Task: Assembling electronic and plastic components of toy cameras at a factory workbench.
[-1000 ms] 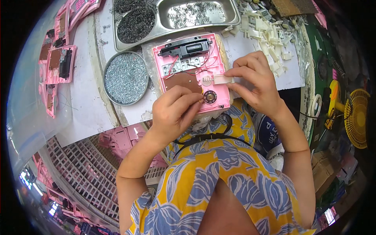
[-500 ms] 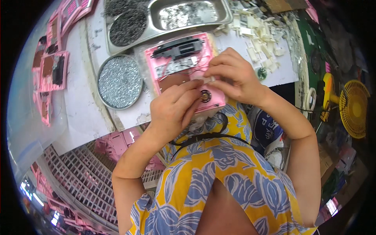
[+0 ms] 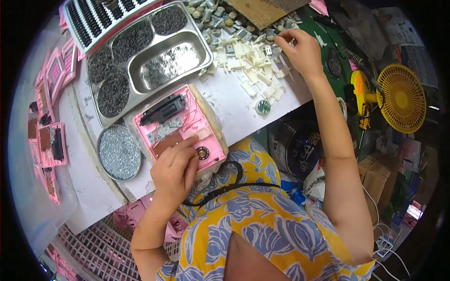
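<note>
Farthest left of the left hand: overlapping pink plastic housings (image 3: 51, 145), fitted with brown and black parts. Below and left of that hand, past the table's near edge: a slatted basket (image 3: 103, 243). Closer, just left of the left hand and slightly ahead: a round dish (image 3: 99, 161), filled with small silver screws (image 3: 119, 152). Farther ahead of the same hand: a white panel (image 3: 96, 23) with rows of small black pieces, and next to it a compartmented steel tray (image 3: 206, 56) bearing dark coil springs (image 3: 133, 40).

Left hand (image 3: 173, 168): bent over the near side of an open pink housing (image 3: 216, 151), fingers curled, index fingertip at a small cream piece (image 3: 203, 133). Grip between thumb and fingers: impossible to tell. Housing lying on the table, ahead and to the right of the left hand, well to the left of the right hand. Inside, ahead of the left fingers: a black module (image 3: 162, 110), a partly covered brown board (image 3: 168, 140) and thin red wires (image 3: 189, 112); just right of the thumb, a round dark speaker (image 3: 202, 153).

Left of the right hand: grey motor-like cylinders (image 3: 220, 21) and a heap of cream plastic brackets (image 3: 253, 61). Nearer the body than the right hand: a small green disc (image 3: 263, 107).

Right hand (image 3: 300, 51): stretched to the heap's right side, thumb and index curved toward each other; contact or hold impossible to tell. Well to the right of the right hand, and nearer the body: a yellow fan (image 3: 401, 98).
</note>
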{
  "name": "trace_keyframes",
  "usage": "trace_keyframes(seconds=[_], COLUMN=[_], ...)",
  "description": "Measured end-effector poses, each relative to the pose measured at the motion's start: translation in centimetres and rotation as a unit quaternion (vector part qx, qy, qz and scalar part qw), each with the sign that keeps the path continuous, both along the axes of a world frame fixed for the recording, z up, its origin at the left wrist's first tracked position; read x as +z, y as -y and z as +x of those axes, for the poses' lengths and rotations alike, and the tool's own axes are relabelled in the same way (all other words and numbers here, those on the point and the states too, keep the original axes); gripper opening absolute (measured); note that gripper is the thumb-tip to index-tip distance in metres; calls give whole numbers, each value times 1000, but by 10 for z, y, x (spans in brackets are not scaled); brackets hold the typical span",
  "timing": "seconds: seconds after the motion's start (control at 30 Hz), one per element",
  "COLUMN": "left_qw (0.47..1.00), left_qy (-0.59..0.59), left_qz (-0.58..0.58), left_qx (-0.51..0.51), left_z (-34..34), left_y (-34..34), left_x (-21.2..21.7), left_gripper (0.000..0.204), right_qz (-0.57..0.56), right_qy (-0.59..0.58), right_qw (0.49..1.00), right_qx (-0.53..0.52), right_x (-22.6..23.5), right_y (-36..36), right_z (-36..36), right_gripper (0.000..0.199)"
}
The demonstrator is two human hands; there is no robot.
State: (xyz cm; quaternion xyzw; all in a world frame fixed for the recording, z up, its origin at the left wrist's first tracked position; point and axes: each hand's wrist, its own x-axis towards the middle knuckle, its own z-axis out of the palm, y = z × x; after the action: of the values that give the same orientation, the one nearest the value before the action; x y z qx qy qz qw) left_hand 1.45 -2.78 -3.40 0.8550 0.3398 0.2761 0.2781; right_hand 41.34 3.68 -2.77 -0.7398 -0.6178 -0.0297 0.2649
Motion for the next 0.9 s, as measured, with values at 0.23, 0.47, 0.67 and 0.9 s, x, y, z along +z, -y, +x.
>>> trace_keyframes(seconds=[0.23,0.47,0.67,0.9], left_qw=[996,986,993,829], left_qy=[29,112,68,211], left_qz=[-78,-125,16,-508], left_qx=[-30,18,-97,-98], left_z=[-2,41,83,103], left_y=[-6,-38,-60,-64], left_x=[12,52,66,63], left_gripper=[18,33,10,20], right_qz=[-88,-68,-44,14], right_qy=[-13,-266,-243,-425], right_qw=[995,946,925,875], right_qx=[-54,174,287,233], right_x=[-8,32,49,32], right_y=[-16,48,69,86], right_z=[14,-74,-104,-98], right_gripper=[35,24,27,33])
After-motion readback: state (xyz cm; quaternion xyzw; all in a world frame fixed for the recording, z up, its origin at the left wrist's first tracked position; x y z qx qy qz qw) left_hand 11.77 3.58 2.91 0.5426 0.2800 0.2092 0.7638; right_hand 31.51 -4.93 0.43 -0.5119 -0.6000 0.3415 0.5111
